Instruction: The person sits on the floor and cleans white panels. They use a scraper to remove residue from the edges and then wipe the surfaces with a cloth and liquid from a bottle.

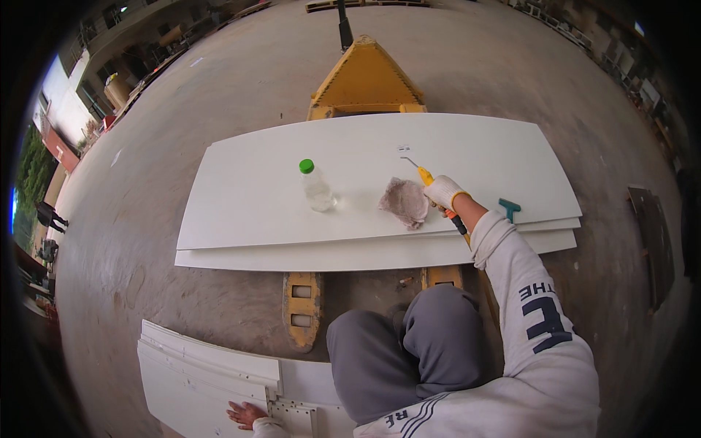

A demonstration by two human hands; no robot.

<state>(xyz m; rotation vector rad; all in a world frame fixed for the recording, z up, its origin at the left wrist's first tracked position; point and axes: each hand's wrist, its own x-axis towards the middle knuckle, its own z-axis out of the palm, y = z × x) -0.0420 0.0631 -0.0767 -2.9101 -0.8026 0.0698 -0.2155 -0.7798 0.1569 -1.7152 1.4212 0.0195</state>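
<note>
Grey-trousered knees (447, 332) were nearest the head camera, bent at the lower middle, with a pale sweatshirt (504, 409) beside and below them. At the lower left, the bare left hand (247, 415) lay palm down on a stack of white boards (197, 383); its grip was loose, the fingers spread flat, with hold of nothing.

On the other side, the right hand (443, 193), in a white knit glove, reached out over a large white panel (255, 208). Its grip was closed round a yellow tool (425, 176) with a thin bent metal nozzle, which pointed away toward a small sticker (403, 148). An orange-and-black fitting (458, 221) showed below the fist.

Just left of the glove lay a crumpled pinkish cloth (404, 203); whether they touched could not be told. Farther left was a clear bottle (319, 191) with a green cap, and right of the forearm a small teal T-shaped piece (509, 209). Another white panel (365, 255) showed beneath the large one, both above the forks (301, 314) of a yellow pallet truck (366, 77), whose body stood beyond the far edge.
</note>
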